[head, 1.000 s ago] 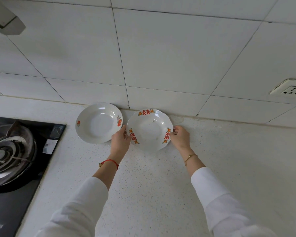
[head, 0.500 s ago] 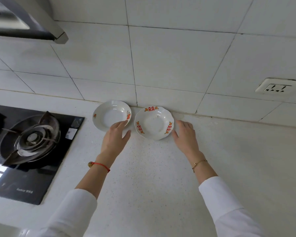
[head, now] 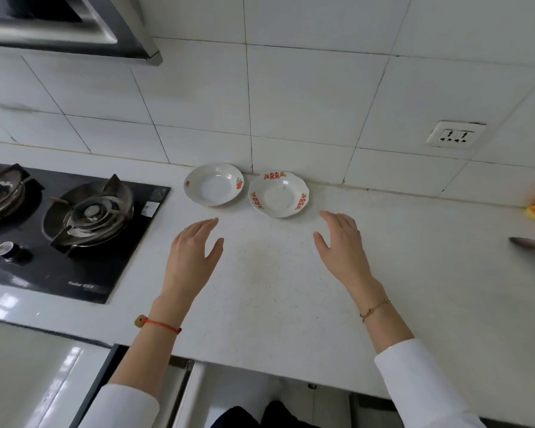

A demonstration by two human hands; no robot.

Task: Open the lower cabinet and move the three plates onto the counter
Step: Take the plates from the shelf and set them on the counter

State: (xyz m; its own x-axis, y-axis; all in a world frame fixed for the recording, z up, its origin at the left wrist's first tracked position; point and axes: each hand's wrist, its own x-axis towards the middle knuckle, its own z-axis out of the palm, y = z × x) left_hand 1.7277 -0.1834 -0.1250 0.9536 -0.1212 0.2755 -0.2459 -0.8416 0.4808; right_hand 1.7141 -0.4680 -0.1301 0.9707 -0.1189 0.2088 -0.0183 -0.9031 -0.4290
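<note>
Plates, two of them, lie side by side at the back of the white speckled stone counter [head: 275, 288], against the tiled wall: a round white ceramic plate with small orange motifs [head: 213, 184] and, just beside it, a scalloped white ceramic plate with red and yellow rim patterns [head: 278, 194]. Both lie beyond the fingertips, untouched. The left hand [head: 192, 254] hovers near the round plate, fingers straight and loosely spread, holding nothing. The right hand [head: 342, 242] hovers near the scalloped plate, likewise relaxed and empty. Left of the left hand sits a black glass gas hob [head: 74, 230]. Below the wrists, the lower cabinet door [head: 93, 387] stands ajar.
</note>
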